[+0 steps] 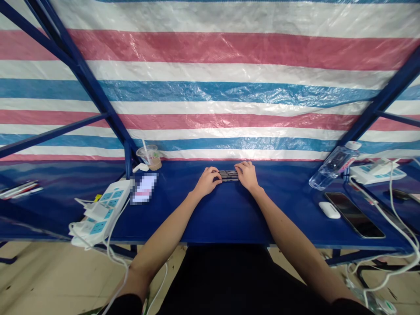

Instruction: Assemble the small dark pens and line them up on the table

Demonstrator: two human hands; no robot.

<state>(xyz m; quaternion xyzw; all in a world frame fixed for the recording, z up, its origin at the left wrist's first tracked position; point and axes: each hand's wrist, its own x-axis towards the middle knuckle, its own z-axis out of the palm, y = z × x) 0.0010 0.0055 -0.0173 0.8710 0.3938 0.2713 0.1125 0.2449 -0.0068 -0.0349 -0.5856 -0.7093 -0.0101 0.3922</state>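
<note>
- striped tarp [210, 87] hangs behind blue desk [229, 218].
- left grip [207, 180] and right grip [246, 175] clamp opposite ends of dark stick row [229, 176] between them, resting on desk.
- plastic cup [150, 156] well left of left grip.

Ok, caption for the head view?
Left hand and right hand hold the ends of a dark slatted object on the blue bench.

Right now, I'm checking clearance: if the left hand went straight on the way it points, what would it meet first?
The row of dark sticks, which the left hand touches; beyond, probably the right hand.
</note>
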